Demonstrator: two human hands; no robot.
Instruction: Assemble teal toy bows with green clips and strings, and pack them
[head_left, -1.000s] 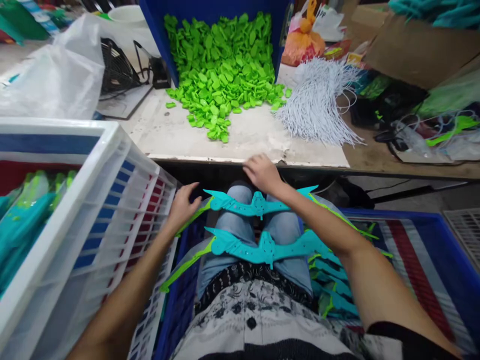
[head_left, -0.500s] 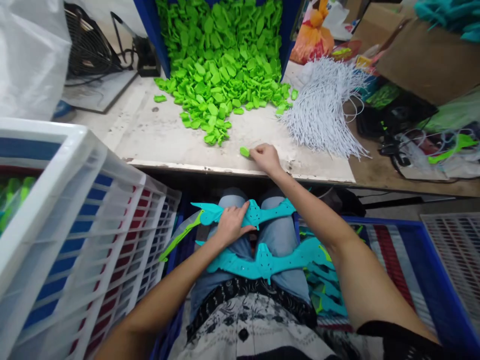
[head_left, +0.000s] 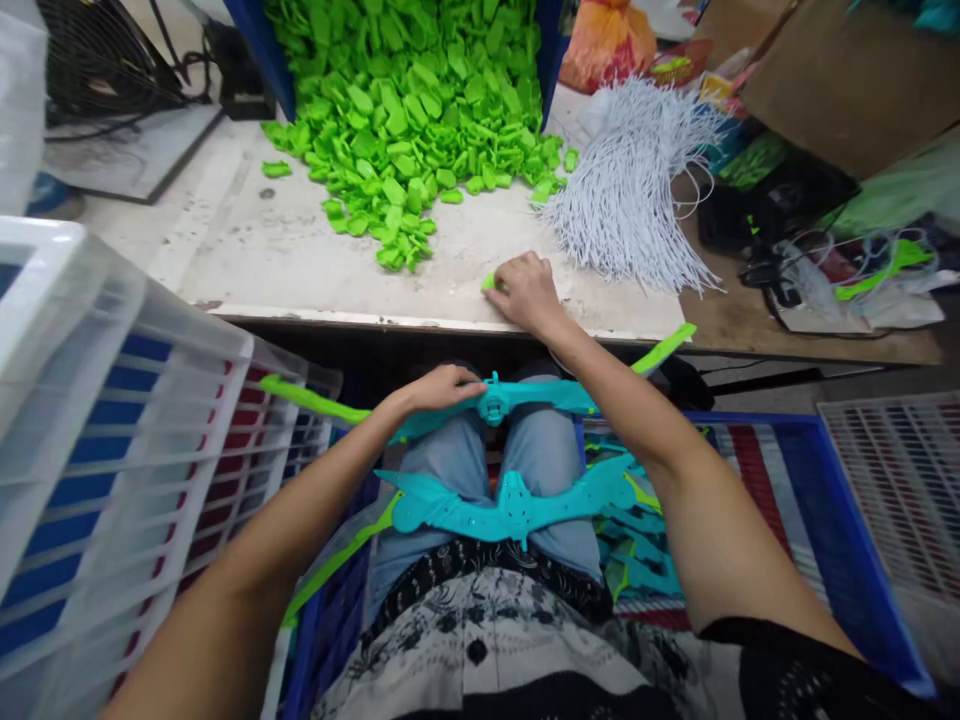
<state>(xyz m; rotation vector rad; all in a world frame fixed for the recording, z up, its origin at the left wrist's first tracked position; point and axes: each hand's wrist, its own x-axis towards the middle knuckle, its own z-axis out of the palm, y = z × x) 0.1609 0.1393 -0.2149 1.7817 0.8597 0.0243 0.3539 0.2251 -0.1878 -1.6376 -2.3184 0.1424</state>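
Observation:
My left hand [head_left: 433, 388] grips a teal toy bow [head_left: 525, 397] with green tips, lifted edge-on just above my knees. A second teal bow [head_left: 517, 503] lies flat across my lap. My right hand [head_left: 525, 290] rests on the table's [head_left: 300, 260] front edge, fingers closed on a small green plastic piece [head_left: 488, 283]. A heap of the same green pieces [head_left: 412, 110] spills from a blue bin [head_left: 259, 45] further back.
A bundle of white cords [head_left: 630, 190] lies right of the heap. A white slatted crate [head_left: 112, 420] stands at my left, a blue crate [head_left: 795, 500] with more teal bows at my right. A fan [head_left: 90, 60] and cardboard boxes [head_left: 825, 70] sit at the back.
My left hand has lifted and turned the far bow off my knees. My right hand reached to the table and closed over one green piece, drawing it slightly toward the edge.

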